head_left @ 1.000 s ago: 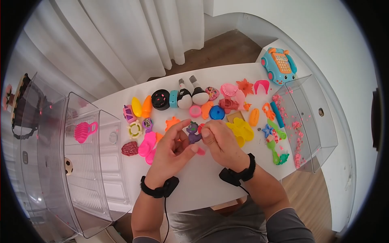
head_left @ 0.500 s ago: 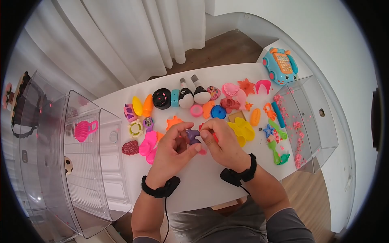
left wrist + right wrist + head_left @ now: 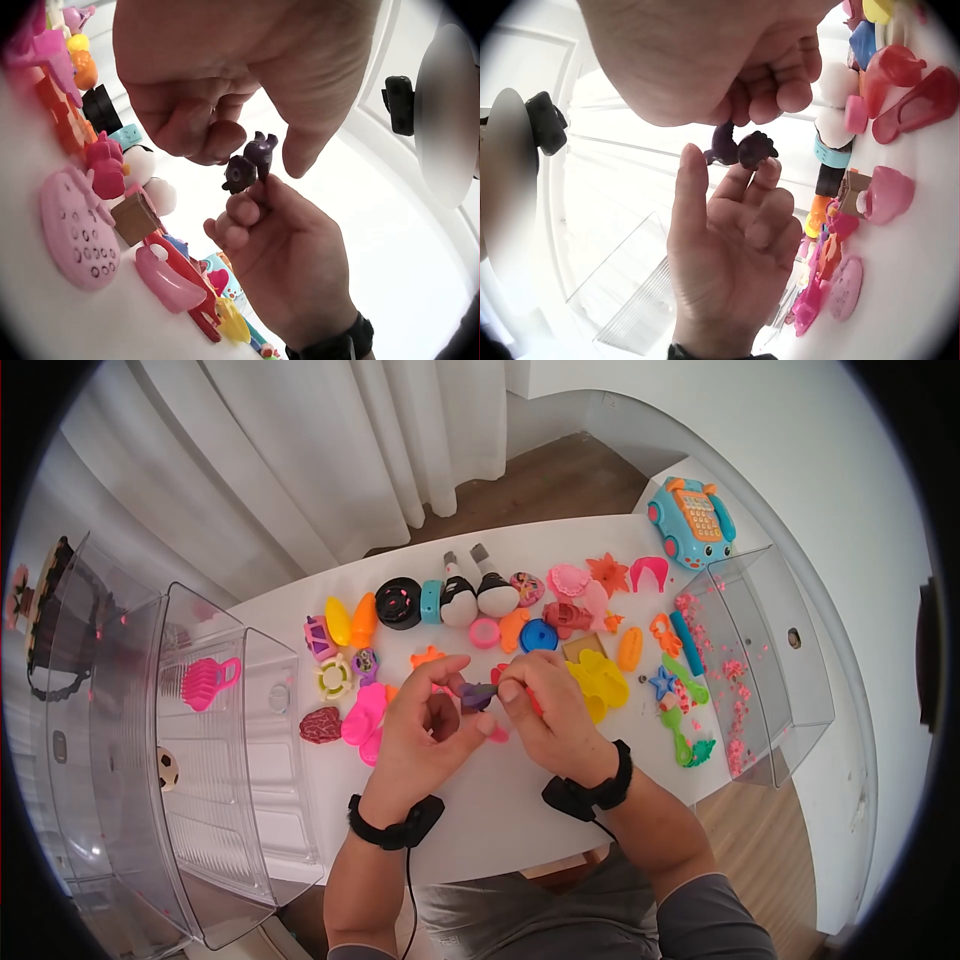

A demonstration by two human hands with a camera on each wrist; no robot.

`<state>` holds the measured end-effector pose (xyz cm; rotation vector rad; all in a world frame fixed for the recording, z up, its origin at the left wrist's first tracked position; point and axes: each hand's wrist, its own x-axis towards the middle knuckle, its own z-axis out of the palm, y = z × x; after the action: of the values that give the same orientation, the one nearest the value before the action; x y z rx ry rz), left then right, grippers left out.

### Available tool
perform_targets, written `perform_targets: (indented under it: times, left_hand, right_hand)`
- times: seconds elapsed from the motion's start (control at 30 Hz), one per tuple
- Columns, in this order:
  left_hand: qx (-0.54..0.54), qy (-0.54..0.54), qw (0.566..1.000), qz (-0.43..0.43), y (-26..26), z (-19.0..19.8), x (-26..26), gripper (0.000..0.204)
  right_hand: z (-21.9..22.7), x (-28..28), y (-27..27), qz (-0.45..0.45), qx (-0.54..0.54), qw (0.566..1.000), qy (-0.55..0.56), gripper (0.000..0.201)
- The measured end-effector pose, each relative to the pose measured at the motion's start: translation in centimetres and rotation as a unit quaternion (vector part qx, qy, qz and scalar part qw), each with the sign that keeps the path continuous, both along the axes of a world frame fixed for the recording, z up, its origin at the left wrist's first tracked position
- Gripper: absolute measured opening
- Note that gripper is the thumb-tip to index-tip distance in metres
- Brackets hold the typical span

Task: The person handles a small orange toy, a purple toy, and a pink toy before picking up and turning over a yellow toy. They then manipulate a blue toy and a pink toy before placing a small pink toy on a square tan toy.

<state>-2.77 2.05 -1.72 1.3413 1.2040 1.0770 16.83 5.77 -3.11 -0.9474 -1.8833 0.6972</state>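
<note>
A small dark purple animal figurine (image 3: 477, 698) is held up between both hands, over the front middle of the table. My right hand (image 3: 545, 705) pinches its narrow end between thumb and curled fingers, as the left wrist view shows. My left hand (image 3: 435, 710) is loosely cupped around the other side. In the right wrist view, the left fingertips (image 3: 769, 169) come right up to the figurine's head, while the thumb stands apart near its feet. Below the hands in the left wrist view lie a pink dotted toy piece (image 3: 82, 229) and a brown block (image 3: 136, 219).
Colourful toys cover the table, among them yellow moulds (image 3: 600, 685), a black wheel-like toy (image 3: 398, 604) and a toy steak (image 3: 321, 725). Clear bins stand left (image 3: 215, 760) and right (image 3: 770, 660). A toy phone (image 3: 690, 523) sits at the back right.
The figurine has turned in the right hand's pinch, from upright with its face showing to lying sideways. Both hands have stayed nearly in place.
</note>
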Motion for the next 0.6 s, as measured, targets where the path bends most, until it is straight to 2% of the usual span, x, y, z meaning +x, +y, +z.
perform_targets:
  times: [0.17,0.47,0.6]
  left_hand:
    - [-0.003,-0.065,0.998,0.01,0.14,-0.36,0.21,0.058]
    - [-0.03,-0.021,0.999,-0.007,0.15,-0.02,0.08,0.058]
    - [0.015,0.008,1.0,0.009,0.13,-0.2,0.05,0.054]
  right_hand:
    - [0.4,-0.06,-0.03,0.0,0.003,1.0,0.0,0.008]
    - [0.35,-0.23,0.1,-0.005,0.017,1.0,-0.01,0.004]
    - [0.34,-0.04,0.41,0.002,0.04,0.999,-0.018,0.004]
